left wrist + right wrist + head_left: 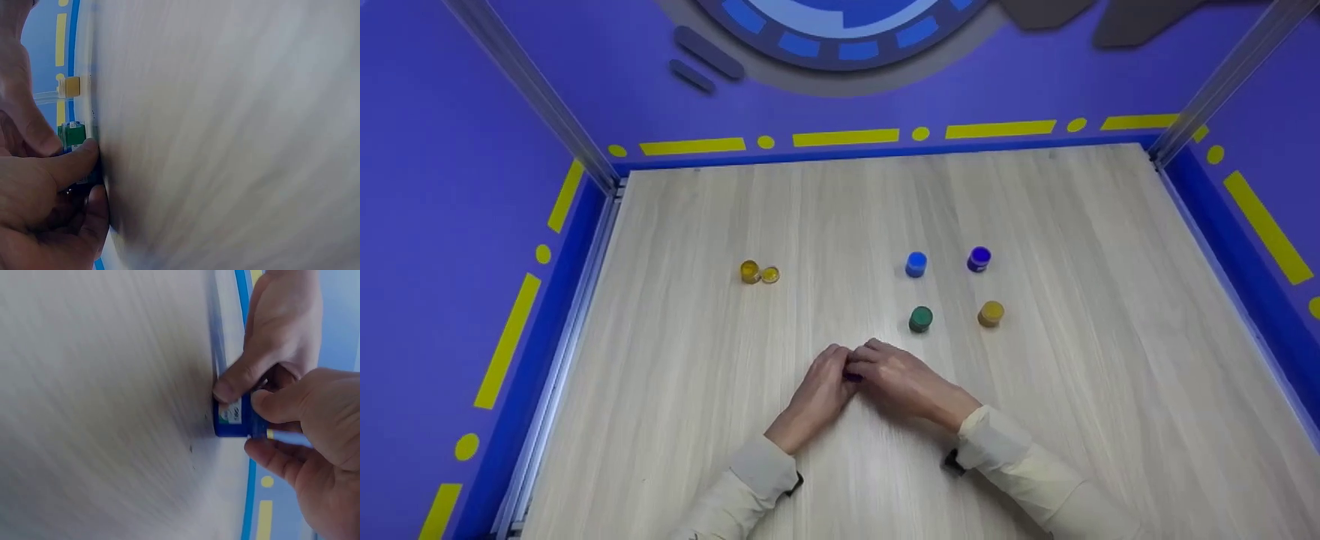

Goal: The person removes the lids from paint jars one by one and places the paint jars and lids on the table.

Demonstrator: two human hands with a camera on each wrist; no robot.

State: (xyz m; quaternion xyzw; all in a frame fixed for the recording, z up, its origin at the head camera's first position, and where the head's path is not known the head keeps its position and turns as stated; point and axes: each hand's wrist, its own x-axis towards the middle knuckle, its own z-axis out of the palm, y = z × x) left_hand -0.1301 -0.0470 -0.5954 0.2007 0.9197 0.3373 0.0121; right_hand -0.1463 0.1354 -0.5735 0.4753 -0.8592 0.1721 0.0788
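Observation:
In front of me, both hands are at one small dark blue paint jar (232, 430) with a white label. It stands on the table, mostly covered by fingers in the head view. My left hand (819, 388) grips the jar's body, its thumb across the label in the right wrist view. My right hand (898, 381) pinches the jar's lid (259, 428) between thumb and fingers. Just beyond the right hand stands a green paint jar (921, 319), with a yellow jar (991, 313) to its right. Behind them are a light blue jar (916, 264) and a purple jar (979, 259).
An uncapped amber-yellow jar (749, 271) stands at the left, its lid (770, 275) lying right beside it. The wooden table (675, 360) is bordered by blue panels (840, 112) at the back and sides, with metal rails along the side edges.

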